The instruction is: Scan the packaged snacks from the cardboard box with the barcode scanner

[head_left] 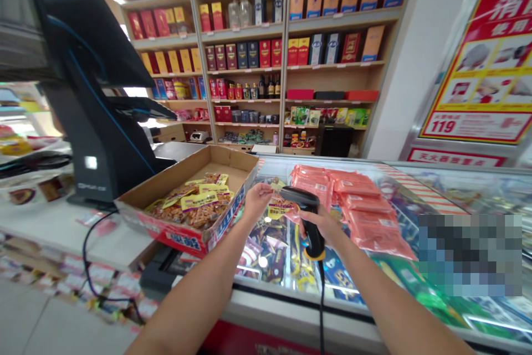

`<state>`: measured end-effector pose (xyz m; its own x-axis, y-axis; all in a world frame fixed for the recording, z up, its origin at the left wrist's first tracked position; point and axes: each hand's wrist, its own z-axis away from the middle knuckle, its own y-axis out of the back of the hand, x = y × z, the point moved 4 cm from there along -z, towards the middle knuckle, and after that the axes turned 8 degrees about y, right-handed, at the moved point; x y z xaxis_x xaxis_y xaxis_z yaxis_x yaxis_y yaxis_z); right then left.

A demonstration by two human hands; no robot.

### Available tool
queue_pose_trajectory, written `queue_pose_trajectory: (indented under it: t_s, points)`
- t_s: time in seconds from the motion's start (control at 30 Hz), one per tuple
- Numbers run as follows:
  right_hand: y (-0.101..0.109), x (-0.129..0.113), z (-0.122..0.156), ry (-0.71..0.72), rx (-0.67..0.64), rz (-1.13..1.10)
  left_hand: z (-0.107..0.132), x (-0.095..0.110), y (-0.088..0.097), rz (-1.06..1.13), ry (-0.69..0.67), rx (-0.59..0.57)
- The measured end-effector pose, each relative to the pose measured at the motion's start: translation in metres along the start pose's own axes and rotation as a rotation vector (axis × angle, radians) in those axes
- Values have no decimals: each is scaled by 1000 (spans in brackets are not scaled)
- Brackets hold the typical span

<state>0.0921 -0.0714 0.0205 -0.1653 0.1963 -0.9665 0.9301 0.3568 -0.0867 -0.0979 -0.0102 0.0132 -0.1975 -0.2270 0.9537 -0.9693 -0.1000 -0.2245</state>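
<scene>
My right hand (322, 224) is wrapped round the handle of a black barcode scanner (299, 195), its cable dropping over the counter's front. The scanner's head points left, toward my left hand (258, 198). With its fingers pinched, my left hand holds the upper edge of a small snack packet (281, 209) with a yellow label, partly hidden behind the scanner. Left of my left hand, an open cardboard box (189, 169) holds several similar yellow-labelled snack packets (199, 200).
Red-pink packages (359, 200) are stacked on a glass-topped freezer (266, 274) full of bagged goods. A black point-of-sale terminal (95, 139) stands at left, its cable (85, 244) hanging down. Shelves (243, 70) of boxes and bottles line the back; a red-and-yellow sign (482, 78) hangs at right.
</scene>
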Motion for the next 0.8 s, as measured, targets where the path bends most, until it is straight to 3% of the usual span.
queue_pose_trajectory:
  t_s: [0.13,0.27,0.8]
  points:
    - [0,0,1,9,24,40,10,8,0,-24,-142,125]
    - [0,-1,1,20,0,64,13,11,2,-53,-165,188]
    - [-5,-3,3,17,-40,116,16,16,5,-121,-160,237]
